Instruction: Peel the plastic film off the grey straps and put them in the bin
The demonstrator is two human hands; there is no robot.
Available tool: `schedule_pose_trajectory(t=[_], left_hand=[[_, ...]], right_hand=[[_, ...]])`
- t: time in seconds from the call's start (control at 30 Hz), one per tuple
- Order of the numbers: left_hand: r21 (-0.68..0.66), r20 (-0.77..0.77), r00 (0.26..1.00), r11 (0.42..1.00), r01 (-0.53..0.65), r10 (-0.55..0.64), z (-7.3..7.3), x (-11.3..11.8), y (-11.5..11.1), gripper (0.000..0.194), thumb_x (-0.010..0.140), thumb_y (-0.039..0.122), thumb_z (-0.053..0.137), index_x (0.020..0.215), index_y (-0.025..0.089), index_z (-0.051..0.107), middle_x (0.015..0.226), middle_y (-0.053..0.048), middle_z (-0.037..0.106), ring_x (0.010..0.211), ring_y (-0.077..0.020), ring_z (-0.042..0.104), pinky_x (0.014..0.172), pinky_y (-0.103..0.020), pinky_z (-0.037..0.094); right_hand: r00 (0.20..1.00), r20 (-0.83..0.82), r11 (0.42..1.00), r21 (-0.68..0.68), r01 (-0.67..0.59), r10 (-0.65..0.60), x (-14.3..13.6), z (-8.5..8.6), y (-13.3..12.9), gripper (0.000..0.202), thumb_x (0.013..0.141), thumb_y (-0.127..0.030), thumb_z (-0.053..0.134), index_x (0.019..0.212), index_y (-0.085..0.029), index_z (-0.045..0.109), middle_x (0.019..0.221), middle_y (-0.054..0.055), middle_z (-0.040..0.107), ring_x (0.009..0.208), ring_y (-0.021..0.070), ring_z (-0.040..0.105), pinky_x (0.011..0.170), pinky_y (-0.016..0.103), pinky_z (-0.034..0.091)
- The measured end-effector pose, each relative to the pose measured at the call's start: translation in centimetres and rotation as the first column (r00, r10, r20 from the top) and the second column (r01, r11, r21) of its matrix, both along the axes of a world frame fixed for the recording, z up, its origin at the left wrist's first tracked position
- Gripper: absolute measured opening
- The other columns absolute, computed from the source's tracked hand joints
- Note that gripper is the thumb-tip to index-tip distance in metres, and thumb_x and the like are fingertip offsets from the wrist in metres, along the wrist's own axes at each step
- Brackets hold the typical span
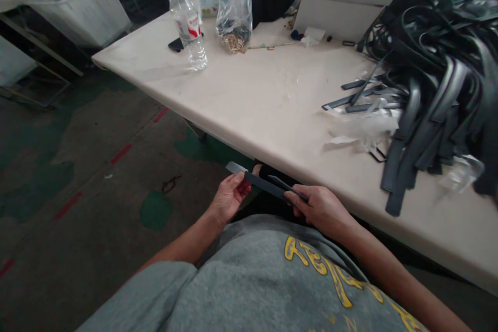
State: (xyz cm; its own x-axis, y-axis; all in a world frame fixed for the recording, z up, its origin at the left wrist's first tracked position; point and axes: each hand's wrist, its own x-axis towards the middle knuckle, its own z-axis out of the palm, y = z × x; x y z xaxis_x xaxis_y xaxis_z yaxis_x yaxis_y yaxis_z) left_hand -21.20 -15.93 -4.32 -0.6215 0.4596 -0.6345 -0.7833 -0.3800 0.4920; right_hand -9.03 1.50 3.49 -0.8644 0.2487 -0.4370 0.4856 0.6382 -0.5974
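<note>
In front of my waist, just off the table's edge, I hold a dark belt strap [265,185] stretched between my hands. My left hand [230,198] pinches it near one end, where a pale, whitish tip [235,167] sticks out past my fingers; I cannot tell whether that is film or the strap's own end. My right hand [321,208] is closed around the strap farther along, and a second dark length juts from its grip. Most of the right fingertips are hidden. Many similar dark straps [428,114] lie heaped on the table to the right.
The pale table [252,98] spans the view, its near edge close to my hands. On it stand a water bottle [190,31], a clear bag of metal pieces [234,26], a dark phone-like object [176,44], a white box [336,13] and crumpled plastic [365,127].
</note>
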Motion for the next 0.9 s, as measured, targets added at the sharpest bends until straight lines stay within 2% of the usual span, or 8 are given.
schedule_pose_trajectory(t=[0.13, 0.37, 0.5, 0.57, 0.63, 0.73, 0.8, 0.9], left_hand=[[0.019, -0.013, 0.977, 0.976, 0.215, -0.215, 0.8, 1.6, 1.1, 0.015, 0.071, 0.017, 0.080, 0.079, 0.013, 0.068, 0.074, -0.003, 0.071, 0.066, -0.0124, 0.067, 0.061, -0.021, 0.054], [-0.027, 0.020, 0.991, 0.991, 0.134, -0.134, 0.6, 0.3, 1.7, 0.009, 0.077, 0.015, 0.075, 0.075, 0.014, 0.066, 0.069, -0.001, 0.069, 0.062, -0.0108, 0.066, 0.057, -0.019, 0.053], [-0.007, 0.009, 0.971, 0.971, 0.240, -0.240, 1.1, 1.2, 2.1, 0.006, 0.078, 0.015, 0.073, 0.078, 0.013, 0.067, 0.071, -0.002, 0.070, 0.063, -0.0111, 0.067, 0.059, -0.019, 0.054], [0.014, 0.007, 0.950, 0.950, 0.312, -0.312, 1.7, 2.1, 2.5, 0.006, 0.079, 0.016, 0.073, 0.082, 0.013, 0.069, 0.072, -0.003, 0.071, 0.064, -0.0114, 0.067, 0.059, -0.019, 0.054], [0.031, 0.009, 0.936, 0.935, 0.353, -0.353, 2.4, 2.7, 2.7, 0.008, 0.079, 0.018, 0.073, 0.082, 0.013, 0.069, 0.073, -0.004, 0.071, 0.064, -0.0119, 0.067, 0.059, -0.020, 0.054], [0.048, 0.036, 0.934, 0.934, 0.354, -0.355, 3.1, 2.8, 2.5, 0.009, 0.080, 0.021, 0.073, 0.080, 0.013, 0.068, 0.074, -0.005, 0.071, 0.064, -0.0128, 0.067, 0.059, -0.022, 0.054], [0.058, 0.045, 0.926, 0.927, 0.371, -0.374, 3.4, 2.8, 2.2, 0.010, 0.081, 0.022, 0.072, 0.083, 0.013, 0.069, 0.077, -0.006, 0.072, 0.066, -0.0137, 0.068, 0.060, -0.023, 0.055], [0.102, -0.007, 0.901, 0.896, 0.432, -0.434, 3.6, 3.5, 2.3, 0.014, 0.080, 0.022, 0.072, 0.089, 0.012, 0.071, 0.082, -0.007, 0.073, 0.071, -0.0146, 0.068, 0.065, -0.024, 0.055]], right_hand=[[0.993, -0.118, 0.998, 0.069, -0.009, 0.018, -1.5, -0.8, -1.2, 0.037, 0.094, -0.040, 0.046, 0.065, -0.021, 0.060, 0.054, -0.002, 0.061, 0.046, 0.0115, 0.051, 0.050, 0.024, 0.032], [0.998, -0.011, 0.991, -0.114, 0.065, -0.067, 0.6, 0.4, 0.4, 0.044, 0.095, -0.046, 0.043, 0.067, -0.019, 0.062, 0.058, 0.000, 0.065, 0.045, 0.0119, 0.054, 0.047, 0.024, 0.036], [0.990, -0.117, 0.995, -0.061, 0.076, -0.083, 1.1, 0.0, 0.1, 0.043, 0.095, -0.041, 0.044, 0.062, -0.019, 0.060, 0.055, -0.001, 0.062, 0.047, 0.0120, 0.050, 0.049, 0.025, 0.035], [0.976, -0.186, 0.990, -0.107, 0.095, -0.114, 0.8, -0.4, -0.1, 0.043, 0.094, -0.042, 0.045, 0.061, -0.019, 0.060, 0.055, 0.000, 0.062, 0.050, 0.0124, 0.052, 0.051, 0.024, 0.036], [0.941, -0.261, 0.962, -0.222, 0.161, -0.218, 0.7, -0.8, 0.0, 0.044, 0.095, -0.045, 0.042, 0.069, -0.018, 0.065, 0.064, 0.002, 0.066, 0.053, 0.0127, 0.054, 0.050, 0.024, 0.040], [0.846, -0.384, 0.904, -0.360, 0.231, -0.369, 1.5, -1.3, 0.8, 0.038, 0.095, -0.044, 0.044, 0.099, -0.019, 0.071, 0.098, 0.006, 0.073, 0.059, 0.0132, 0.060, 0.050, 0.025, 0.048], [0.801, -0.509, 0.930, -0.333, 0.155, -0.316, 2.2, -1.5, 1.0, 0.030, 0.092, -0.036, 0.053, 0.113, -0.022, 0.070, 0.122, 0.008, 0.068, 0.079, 0.0172, 0.068, 0.064, 0.029, 0.056], [0.743, -0.665, 0.982, -0.180, -0.061, -0.076, 3.0, -1.7, 0.7, 0.033, 0.088, -0.023, 0.062, 0.119, -0.027, 0.068, 0.136, 0.007, 0.061, 0.113, 0.0226, 0.063, 0.093, 0.036, 0.052]])
